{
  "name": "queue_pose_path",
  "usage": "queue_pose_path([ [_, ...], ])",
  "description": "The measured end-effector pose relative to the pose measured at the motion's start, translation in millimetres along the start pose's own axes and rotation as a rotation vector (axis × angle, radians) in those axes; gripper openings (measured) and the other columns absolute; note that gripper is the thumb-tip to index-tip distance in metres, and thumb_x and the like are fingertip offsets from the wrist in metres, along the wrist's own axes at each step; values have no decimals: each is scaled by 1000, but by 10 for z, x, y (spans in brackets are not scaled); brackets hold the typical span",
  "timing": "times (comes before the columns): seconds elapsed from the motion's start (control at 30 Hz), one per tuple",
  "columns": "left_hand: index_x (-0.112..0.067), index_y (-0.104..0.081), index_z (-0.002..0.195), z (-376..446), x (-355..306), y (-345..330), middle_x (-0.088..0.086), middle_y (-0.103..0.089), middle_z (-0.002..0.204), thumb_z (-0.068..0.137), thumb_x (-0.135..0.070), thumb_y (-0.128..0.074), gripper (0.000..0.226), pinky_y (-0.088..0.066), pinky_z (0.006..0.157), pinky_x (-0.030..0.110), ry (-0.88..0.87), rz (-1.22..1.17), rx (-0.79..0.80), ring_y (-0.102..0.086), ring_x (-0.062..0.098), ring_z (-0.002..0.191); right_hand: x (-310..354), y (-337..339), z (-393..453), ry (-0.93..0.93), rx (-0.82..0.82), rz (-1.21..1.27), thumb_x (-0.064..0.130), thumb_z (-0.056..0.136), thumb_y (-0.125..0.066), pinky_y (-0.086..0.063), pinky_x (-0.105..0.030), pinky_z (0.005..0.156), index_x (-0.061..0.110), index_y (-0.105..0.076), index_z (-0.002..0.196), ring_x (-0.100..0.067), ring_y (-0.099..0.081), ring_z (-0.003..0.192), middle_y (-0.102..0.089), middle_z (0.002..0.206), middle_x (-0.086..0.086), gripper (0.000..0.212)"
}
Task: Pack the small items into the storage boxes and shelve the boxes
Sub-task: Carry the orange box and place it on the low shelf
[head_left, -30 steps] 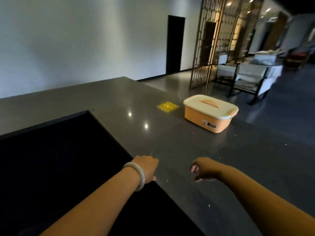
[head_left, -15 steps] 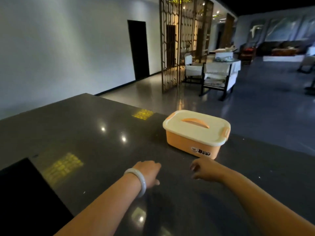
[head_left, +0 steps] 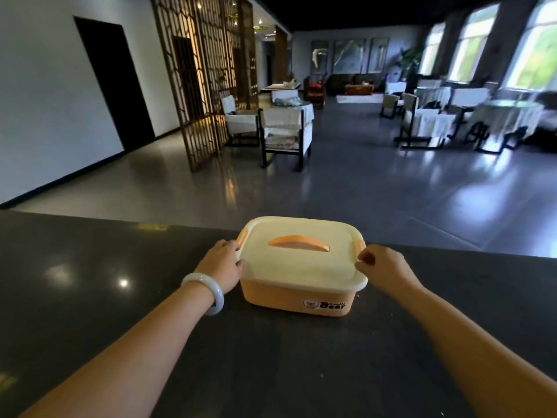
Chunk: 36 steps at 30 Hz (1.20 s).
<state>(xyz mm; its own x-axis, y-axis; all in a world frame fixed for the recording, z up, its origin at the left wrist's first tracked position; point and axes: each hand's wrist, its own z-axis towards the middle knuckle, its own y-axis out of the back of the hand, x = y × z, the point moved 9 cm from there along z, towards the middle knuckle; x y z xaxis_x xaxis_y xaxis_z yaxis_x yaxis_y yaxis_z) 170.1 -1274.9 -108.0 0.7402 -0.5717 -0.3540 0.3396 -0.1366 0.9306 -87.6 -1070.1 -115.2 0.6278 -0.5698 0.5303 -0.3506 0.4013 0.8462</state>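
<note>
On the dark polished stone counter [head_left: 90,297], near its far edge, the left hand [head_left: 221,263], white bangle [head_left: 205,292] at the wrist, curls against the left clip of the orange plastic storage box [head_left: 298,297] with closed cream lid [head_left: 301,260]. The right hand [head_left: 382,267] pinches the right clip.

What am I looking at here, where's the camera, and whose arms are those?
There is no machine here. A person wears a camera on the head, looking forward and down, so the arms are their own. On the dark counter stands an orange box with a cream lid closed on it. The left hand, with a pale bangle on its wrist, touches the box's left end. The right hand is at the right clip. Nothing is lifted yet. Behind is a dining hall.
</note>
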Motion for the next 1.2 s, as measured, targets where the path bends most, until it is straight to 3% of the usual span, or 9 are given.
queue_pose_path([
  [0.13,-18,-51,120,359,161,-233,3,-47,115,98,-32,-46,26,-49,78,33,84,-131,71,-57,15,89,-205,-246,296,-178,-3,22,35,95,-52,-44,-41,95,7,-49,130,-34,-50,115,-50,129,-15,45],
  [0.3,-13,-50,118,683,353,-573,7,-57,98,100,-50,-29,46,-40,62,28,231,-298,202,-59,18,80,-428,-491,442,-386,13,228,40,100,-39,-40,-35,81,2,-45,131,-35,-53,112,-53,128,-20,49],
  [0.37,-10,-49,122,811,407,-698,6,-57,98,99,-53,-28,53,-38,67,31,289,-394,246,-57,20,83,-475,-593,450,-410,37,289,43,100,-38,-42,-35,80,1,-44,131,-31,-55,103,-55,122,-18,52],
  [0.43,-8,-48,128,912,451,-807,5,-55,103,99,-52,-34,54,-36,75,34,340,-547,255,-53,21,88,-526,-658,433,-409,24,407,44,99,-41,-41,-34,77,7,-47,129,-24,-54,96,-56,115,-10,48],
  [0.57,-15,-50,131,932,542,-975,5,-60,105,95,-51,-47,51,-39,67,33,431,-858,223,-58,22,88,-548,-718,383,-431,-19,625,41,98,-45,-46,-37,78,18,-50,121,-18,-55,94,-57,108,-2,33],
  [0.7,-17,-50,131,803,534,-972,4,-59,103,96,-49,-47,47,-40,79,38,415,-887,218,-57,22,88,-527,-697,251,-441,-40,665,40,98,-46,-52,-45,87,18,-52,119,-23,-58,96,-59,105,-4,31],
  [0.87,-18,-46,137,331,561,-963,9,-60,117,96,-48,-47,51,-42,99,49,443,-915,254,-58,29,104,-570,-645,-207,-466,-59,675,39,97,-47,-54,-40,79,21,-53,118,-20,-61,92,-62,102,-1,28],
  [1.0,-21,-46,133,-214,531,-955,8,-59,109,95,-50,-47,48,-44,95,50,479,-913,266,-59,28,98,-645,-600,-717,-491,-60,736,39,97,-48,-49,-30,62,25,-55,113,-19,-63,88,-64,98,0,22],
  [1.2,-27,-48,130,-1118,492,-912,4,-60,105,92,-50,-52,45,-45,95,53,525,-989,245,-59,28,96,-801,-493,-1514,-499,-85,770,38,96,-51,-51,-31,63,33,-55,102,-19,-64,87,-65,96,2,9],
])
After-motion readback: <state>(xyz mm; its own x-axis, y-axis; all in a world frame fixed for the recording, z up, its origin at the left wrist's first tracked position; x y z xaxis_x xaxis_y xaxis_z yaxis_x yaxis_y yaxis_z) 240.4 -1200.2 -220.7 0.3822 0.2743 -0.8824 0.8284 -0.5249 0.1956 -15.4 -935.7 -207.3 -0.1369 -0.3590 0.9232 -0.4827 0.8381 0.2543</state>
